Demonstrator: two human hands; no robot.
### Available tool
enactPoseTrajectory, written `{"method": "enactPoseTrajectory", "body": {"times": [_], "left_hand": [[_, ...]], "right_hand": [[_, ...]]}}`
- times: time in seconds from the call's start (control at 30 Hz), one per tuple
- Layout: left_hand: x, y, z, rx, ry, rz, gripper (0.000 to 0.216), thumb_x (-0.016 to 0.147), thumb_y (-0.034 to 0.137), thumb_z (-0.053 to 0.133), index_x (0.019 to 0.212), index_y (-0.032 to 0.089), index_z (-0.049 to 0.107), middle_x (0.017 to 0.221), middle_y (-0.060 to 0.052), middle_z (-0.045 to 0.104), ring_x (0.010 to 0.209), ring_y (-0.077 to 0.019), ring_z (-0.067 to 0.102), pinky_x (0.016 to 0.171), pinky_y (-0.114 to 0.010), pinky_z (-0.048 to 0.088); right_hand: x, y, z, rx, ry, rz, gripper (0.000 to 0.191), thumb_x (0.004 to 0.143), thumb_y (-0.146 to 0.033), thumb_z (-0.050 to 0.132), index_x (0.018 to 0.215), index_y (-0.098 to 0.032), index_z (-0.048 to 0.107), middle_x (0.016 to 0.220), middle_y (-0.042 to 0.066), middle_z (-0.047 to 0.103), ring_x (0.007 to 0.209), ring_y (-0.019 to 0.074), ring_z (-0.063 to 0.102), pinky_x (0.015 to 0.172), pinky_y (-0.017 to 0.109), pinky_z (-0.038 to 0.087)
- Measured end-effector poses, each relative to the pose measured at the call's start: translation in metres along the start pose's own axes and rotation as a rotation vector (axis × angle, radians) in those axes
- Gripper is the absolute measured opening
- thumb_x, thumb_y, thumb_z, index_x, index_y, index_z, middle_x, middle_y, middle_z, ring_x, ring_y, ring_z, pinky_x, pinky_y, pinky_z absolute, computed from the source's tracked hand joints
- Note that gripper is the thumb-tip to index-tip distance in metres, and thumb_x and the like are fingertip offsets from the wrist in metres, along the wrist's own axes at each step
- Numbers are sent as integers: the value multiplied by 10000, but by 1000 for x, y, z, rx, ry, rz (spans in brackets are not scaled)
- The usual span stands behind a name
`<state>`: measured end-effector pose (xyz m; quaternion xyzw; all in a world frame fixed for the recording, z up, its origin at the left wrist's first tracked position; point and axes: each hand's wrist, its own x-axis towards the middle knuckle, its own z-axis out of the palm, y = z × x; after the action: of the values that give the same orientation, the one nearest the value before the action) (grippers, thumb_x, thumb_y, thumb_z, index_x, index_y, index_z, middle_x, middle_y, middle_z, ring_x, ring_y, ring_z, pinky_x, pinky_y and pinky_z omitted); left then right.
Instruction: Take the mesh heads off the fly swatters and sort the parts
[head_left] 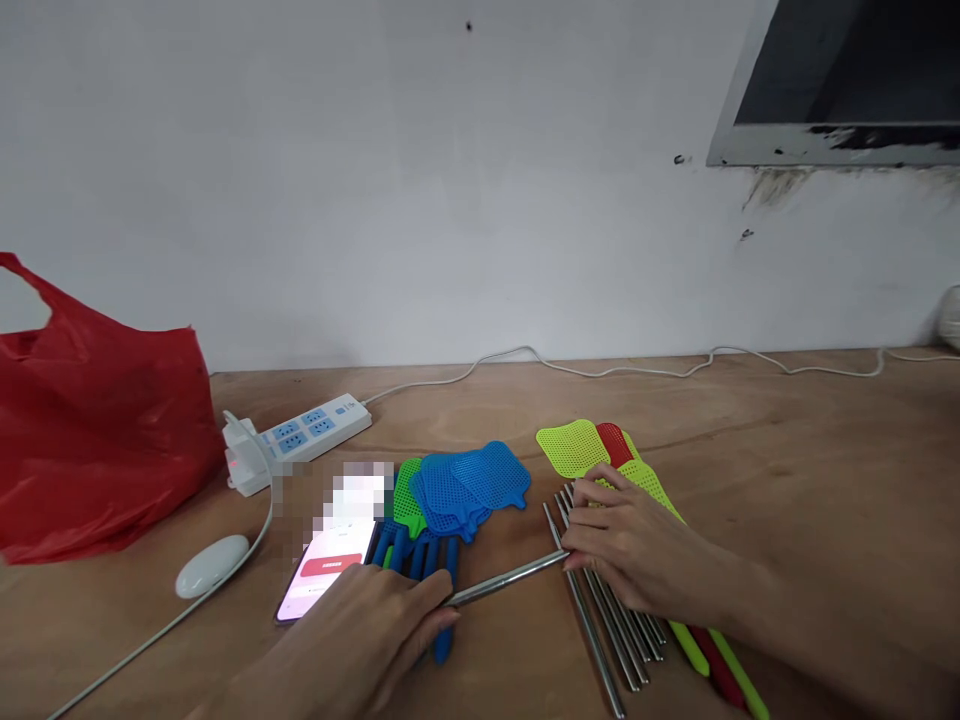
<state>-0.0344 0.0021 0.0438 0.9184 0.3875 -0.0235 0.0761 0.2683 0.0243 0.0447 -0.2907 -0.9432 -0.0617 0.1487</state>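
Note:
A metal rod (511,577) stretches slantwise between my hands. My left hand (367,622) pinches its lower left end between thumb and fingers. The other end sits in the closed fingers of my right hand (634,538). Beneath my right hand lies a bunch of several metal rods (600,625). Past my left hand are blue fly swatter heads (491,478), a green one (409,490) and blue handles (442,645), partly covered by that hand. Yellow-green swatter heads (574,447), a red one (616,443) and long coloured handles (690,648) lie around my right forearm.
A lit phone (330,565) lies left of the swatters, partly pixelated. Behind it are a white power strip (322,425) with a plugged-in adapter and a white oval device (212,566) with a cable. A red plastic bag (105,430) stands far left. The wall (450,200) borders the wooden table (840,480).

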Motion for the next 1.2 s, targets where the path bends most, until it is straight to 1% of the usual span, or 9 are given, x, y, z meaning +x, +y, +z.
{"method": "enactPoseTrajectory", "body": {"times": [0.17, 0.37, 0.5, 0.6, 0.7, 0.8, 0.9, 0.97, 1.2], "left_hand": [[-4, 0, 1, -79, -16, -5, 496, 1094, 419, 160, 895, 243, 579, 721, -20, 680, 602, -233, 649, 527, -308, 308], [-8, -11, 5, -138, 13, 6, 396, 1089, 422, 251, 943, 246, 575, 786, -6, 663, 672, -210, 634, 586, -300, 355], [-11, -27, 9, -77, 36, 47, 399, 1092, 399, 242, 887, 236, 543, 724, 2, 627, 569, -197, 574, 544, -313, 304], [-14, -36, 8, -38, 81, 72, 402, 1092, 395, 244, 854, 233, 525, 665, 15, 586, 528, -189, 540, 530, -312, 279], [-19, -42, 5, -51, 132, 59, 413, 1089, 401, 241, 835, 228, 516, 653, 16, 553, 534, -181, 529, 524, -297, 277], [-23, -44, 2, -75, 144, 41, 405, 1089, 408, 241, 850, 224, 511, 655, 20, 541, 534, -170, 526, 519, -287, 274], [-23, -45, 1, -89, 136, 72, 388, 1092, 407, 241, 860, 223, 493, 632, 34, 524, 504, -157, 501, 497, -289, 247], [-21, -45, 0, -80, 153, 105, 384, 1095, 406, 237, 871, 225, 491, 632, 36, 525, 498, -156, 489, 493, -296, 237], [-16, -47, -3, -69, 186, 171, 383, 1101, 386, 225, 889, 222, 498, 614, 42, 520, 467, -148, 458, 476, -301, 234]], "right_hand": [[-5, 3, -1, 88, -35, 46, 203, 989, -193, 486, 818, -208, 594, 783, 0, 642, 876, 204, 509, 987, 416, 332], [-14, 2, -9, 191, -29, 159, 159, 987, -260, 530, 856, -203, 602, 894, 26, 653, 935, 216, 532, 913, 410, 408], [-24, 14, -16, 165, 80, 222, 81, 941, -293, 608, 953, -219, 639, 1058, 68, 681, 1069, 267, 558, 986, 493, 403], [-36, 31, -13, 194, 228, 350, 157, 934, -335, 604, 1041, -231, 653, 1202, 112, 659, 1164, 304, 556, 1023, 545, 403], [-45, 42, -8, 447, 341, 664, 280, 929, -430, 587, 1121, -231, 631, 1207, 119, 670, 1095, 304, 617, 961, 531, 484], [-49, 41, -4, 929, 355, 967, 429, 881, -505, 640, 1200, -221, 604, 1125, 113, 721, 902, 279, 700, 805, 466, 580], [-50, 32, -5, 1352, 228, 1054, 392, 818, -459, 740, 1074, -168, 683, 991, 106, 766, 849, 258, 732, 800, 394, 597], [-50, 27, -6, 1494, 155, 1112, 326, 768, -401, 797, 966, -155, 716, 893, 88, 777, 785, 237, 739, 758, 354, 608], [-40, 9, -11, 1574, 224, 1258, 323, 678, -264, 863, 963, -204, 724, 843, 33, 788, 712, 215, 746, 643, 304, 616]]}}
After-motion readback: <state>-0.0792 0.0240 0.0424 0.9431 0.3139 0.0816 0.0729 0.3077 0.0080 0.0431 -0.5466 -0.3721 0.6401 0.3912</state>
